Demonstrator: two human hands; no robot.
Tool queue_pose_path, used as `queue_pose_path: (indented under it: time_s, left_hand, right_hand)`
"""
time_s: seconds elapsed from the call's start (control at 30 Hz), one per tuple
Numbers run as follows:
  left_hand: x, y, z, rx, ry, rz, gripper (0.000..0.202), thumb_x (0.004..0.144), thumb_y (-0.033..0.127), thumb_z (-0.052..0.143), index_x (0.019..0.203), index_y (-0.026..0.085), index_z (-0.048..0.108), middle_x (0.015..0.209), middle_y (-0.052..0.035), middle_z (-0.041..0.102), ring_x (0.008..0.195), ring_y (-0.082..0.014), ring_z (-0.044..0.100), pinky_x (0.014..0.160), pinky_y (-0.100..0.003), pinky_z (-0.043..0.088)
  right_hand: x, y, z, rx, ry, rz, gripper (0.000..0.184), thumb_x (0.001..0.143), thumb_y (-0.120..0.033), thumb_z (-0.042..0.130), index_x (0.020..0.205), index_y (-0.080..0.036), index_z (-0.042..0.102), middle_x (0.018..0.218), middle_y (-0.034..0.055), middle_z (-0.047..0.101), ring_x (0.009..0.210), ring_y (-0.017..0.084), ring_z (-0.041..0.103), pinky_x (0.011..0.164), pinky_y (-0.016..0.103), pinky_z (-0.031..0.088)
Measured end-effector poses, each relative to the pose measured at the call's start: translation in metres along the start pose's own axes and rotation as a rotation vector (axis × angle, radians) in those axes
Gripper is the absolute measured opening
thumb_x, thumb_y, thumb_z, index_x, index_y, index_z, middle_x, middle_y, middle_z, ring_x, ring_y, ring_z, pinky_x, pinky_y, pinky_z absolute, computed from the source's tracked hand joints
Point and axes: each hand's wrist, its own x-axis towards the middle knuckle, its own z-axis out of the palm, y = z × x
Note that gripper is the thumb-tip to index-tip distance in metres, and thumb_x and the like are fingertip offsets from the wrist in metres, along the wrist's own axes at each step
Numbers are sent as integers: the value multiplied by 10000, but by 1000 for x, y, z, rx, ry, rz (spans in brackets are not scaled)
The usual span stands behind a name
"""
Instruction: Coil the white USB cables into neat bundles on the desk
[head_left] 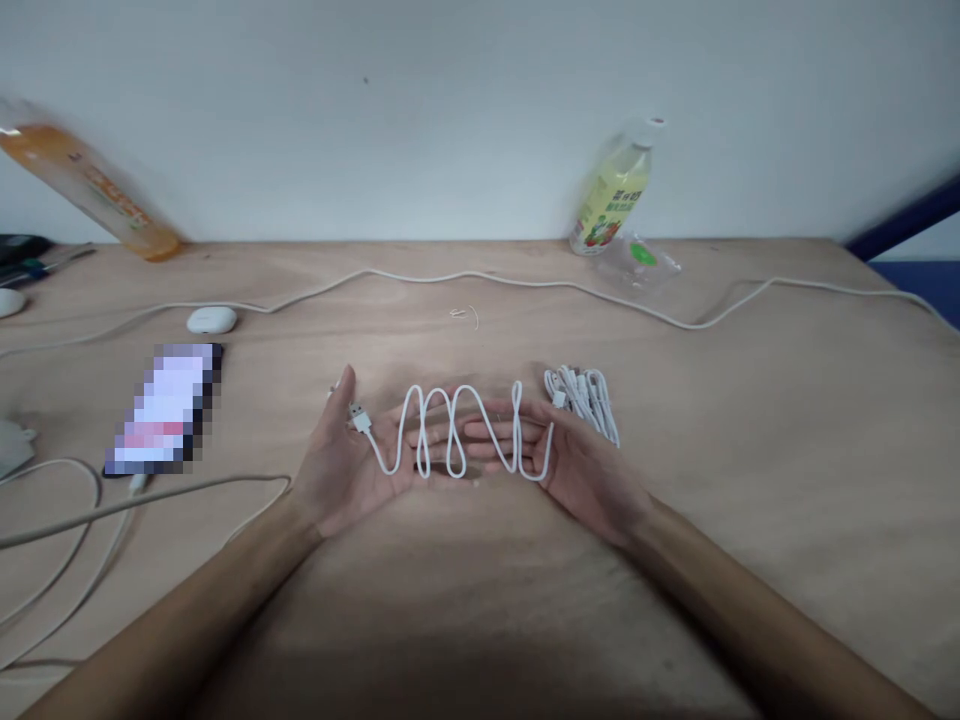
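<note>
- White wall [465,130] backs a wooden counter [772,440], where we count two bottles: one orange bottle [97,190], one yellow-green bottle [613,195].
- We hold both hands open, palms up: left hand [341,475] and right hand [585,460], fingers pointing toward each other.
- One white cable [452,412] lies in loose loops across both palms, its USB plug [361,418] beside our left thumb.
- One cable bundle [596,395] sits just beyond the right hand, partly covered; we cannot count its strands.
- One phone [169,400] and one earbud case [211,320] lie to our left.
- Printed characters mark both bottles, too blurred for us to read surely; the phone's screen is pixelated.
- One long cord [465,276] crosses behind, cut off at both sides.
</note>
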Motion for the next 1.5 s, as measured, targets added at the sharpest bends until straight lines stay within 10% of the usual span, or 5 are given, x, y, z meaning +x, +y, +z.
queue_pose_path:
  time_s: [0.5,1.5]
  left_hand:
    - [1,-1,-4,-49,10,-11,845,1052,762,438,1560,107,598,1482,-279,706,1432,-475,631,1202,-660,425]
    - [3,-1,-8,-99,-90,-32,867,1082,725,348,1683,107,447,1558,-275,649,1411,-468,640,1171,-626,457]
  right_hand:
    - [-1,-2,-1,1,-20,-15,821,984,-878,417,1224,-189,793,1319,196,816,1235,367,780,1170,559,524]
    - [1,-4,-1,9,-7,35,848,1067,-800,284,1257,-137,777,1241,229,829,1142,353,809,1133,554,545]
